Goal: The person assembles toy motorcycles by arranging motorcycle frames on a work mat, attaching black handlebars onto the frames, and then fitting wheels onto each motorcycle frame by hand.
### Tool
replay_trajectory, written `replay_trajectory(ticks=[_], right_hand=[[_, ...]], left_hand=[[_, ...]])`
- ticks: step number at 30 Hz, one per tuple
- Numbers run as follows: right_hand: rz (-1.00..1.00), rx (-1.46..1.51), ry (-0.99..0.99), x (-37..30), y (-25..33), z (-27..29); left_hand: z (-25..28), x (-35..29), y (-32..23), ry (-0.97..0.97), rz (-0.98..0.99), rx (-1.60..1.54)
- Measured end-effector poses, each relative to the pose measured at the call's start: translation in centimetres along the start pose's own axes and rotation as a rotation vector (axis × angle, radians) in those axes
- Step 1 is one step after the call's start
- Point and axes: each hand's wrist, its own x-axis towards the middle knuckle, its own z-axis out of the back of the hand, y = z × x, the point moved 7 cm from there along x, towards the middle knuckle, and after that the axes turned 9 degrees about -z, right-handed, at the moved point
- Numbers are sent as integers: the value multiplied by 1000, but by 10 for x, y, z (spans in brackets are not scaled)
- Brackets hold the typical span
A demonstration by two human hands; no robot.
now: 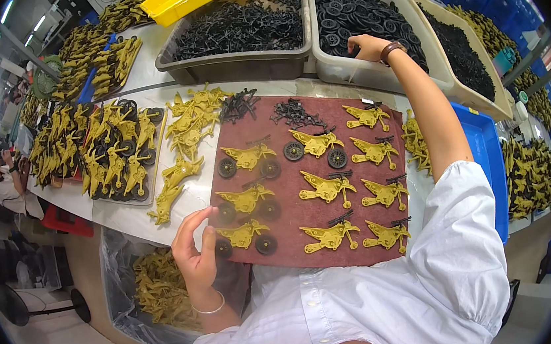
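Note:
My right hand (371, 49) reaches into a pale bin of black toy wheels (366, 11), its fingers bent down at the near left part of the pile. Its fingertips and anything in them are hidden. My left hand (195, 251) hovers at the left edge of a dark red mat (286, 211), thumb apart from the fingers, nothing seen in it. Close to it lies a yellow toy motorcycle body (243, 235) with two black wheels beside it. Other bodies lie in columns on the mat; a top middle body (316, 143) also has wheels at both ends. Several carry black handlebars.
Loose black handlebars (296, 113) lie on the mat's far edge. Yellow bodies (185, 131) are heaped to its left, near stacked motorcycles (118, 154). A grey bin (238, 59) of black parts stands behind, a blue tray (484, 165) at right, a plastic-lined container (117, 280) below left.

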Motion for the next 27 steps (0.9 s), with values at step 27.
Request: replay_trajectory(ticks=[27], right_hand=[[-174,1114,-134,-12,-95,4]], left_hand=[[-8,-54,-4,46,104,-35]])
